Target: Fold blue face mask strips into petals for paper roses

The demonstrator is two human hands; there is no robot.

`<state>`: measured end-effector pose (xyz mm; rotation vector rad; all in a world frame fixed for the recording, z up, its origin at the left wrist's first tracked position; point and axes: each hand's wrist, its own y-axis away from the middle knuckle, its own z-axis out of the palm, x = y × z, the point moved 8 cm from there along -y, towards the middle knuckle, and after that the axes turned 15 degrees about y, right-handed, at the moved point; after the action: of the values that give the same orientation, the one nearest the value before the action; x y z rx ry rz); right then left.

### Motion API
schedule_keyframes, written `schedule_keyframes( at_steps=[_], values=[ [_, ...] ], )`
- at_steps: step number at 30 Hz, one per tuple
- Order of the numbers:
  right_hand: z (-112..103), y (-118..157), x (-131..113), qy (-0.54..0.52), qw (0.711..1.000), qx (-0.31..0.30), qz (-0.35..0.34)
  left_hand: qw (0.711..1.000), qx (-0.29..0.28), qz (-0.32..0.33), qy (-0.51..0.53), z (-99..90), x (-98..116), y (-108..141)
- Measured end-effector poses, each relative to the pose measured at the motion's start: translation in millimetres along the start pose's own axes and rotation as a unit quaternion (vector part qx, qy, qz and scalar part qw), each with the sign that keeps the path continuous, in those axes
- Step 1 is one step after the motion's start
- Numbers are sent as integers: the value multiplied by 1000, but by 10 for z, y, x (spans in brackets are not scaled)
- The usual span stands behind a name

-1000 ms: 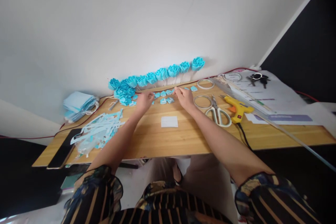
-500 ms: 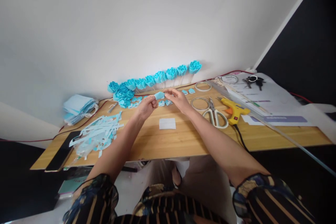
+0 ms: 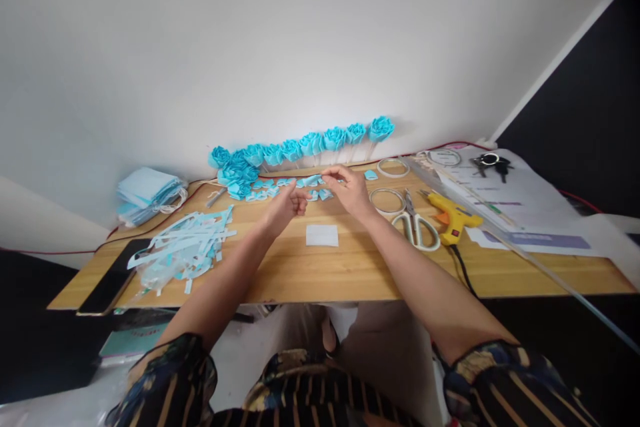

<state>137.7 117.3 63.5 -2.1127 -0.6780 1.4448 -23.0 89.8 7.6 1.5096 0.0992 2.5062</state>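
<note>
My right hand (image 3: 349, 189) reaches over the far part of the table, thumb and fingertips pinched at the edge of a small light-blue petal (image 3: 313, 180). Beside it, my left hand (image 3: 286, 209) holds nothing, its thumb raised apart from loosely bent fingers. Between and behind the hands lie two rows of small curled blue petals (image 3: 257, 196). A white rectangular piece (image 3: 322, 235) rests flat on the wood in front of my hands.
Blue flowers on sticks (image 3: 334, 138) lean along the wall. Left are folded blue sheets (image 3: 150, 190), cut strips (image 3: 185, 243) and a phone (image 3: 114, 278). Right are tape rolls (image 3: 387, 201), scissors (image 3: 414, 220), a yellow glue gun (image 3: 453, 215), keys (image 3: 493, 163) and papers (image 3: 530, 213).
My left hand has let go of the blue petal and drawn slightly down, its fingers opening. My right hand keeps the petal at its fingertips. The view has shifted slightly.
</note>
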Motion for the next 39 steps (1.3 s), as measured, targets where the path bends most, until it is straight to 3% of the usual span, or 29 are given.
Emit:
schedule_keyframes(
  at_steps=[4, 9, 21, 24, 27, 32, 35, 39],
  values=[
    [30, 13, -35, 18, 1000, -10, -21, 998, -18, -22, 47, 42, -23, 14],
    [69, 23, -23, 42, 998, -16, -35, 997, -32, 18, 74, 15, 37, 15],
    [133, 50, -97, 49, 996, -42, -59, 996, -35, 82, -14, -34, 39, 36],
    [186, 56, -29, 29, 997, -63, -20, 994, -46, 89, -32, -36, 15, 44],
    [263, 71, 144, -73, 990, -91, 75, 991, -46, 113, -51, -75, 15, 28],
    [490, 188, 297, -206, 932, -211, 213, 983, 6, 173, -68, -180, 91, 18],
    [566, 243, 239, -179, 925, -264, 205, 977, 35, 195, -77, -191, 136, 54],
    [586, 244, 196, -126, 943, -258, 168, 977, 27, 193, -91, -138, 121, 85]
  ],
)
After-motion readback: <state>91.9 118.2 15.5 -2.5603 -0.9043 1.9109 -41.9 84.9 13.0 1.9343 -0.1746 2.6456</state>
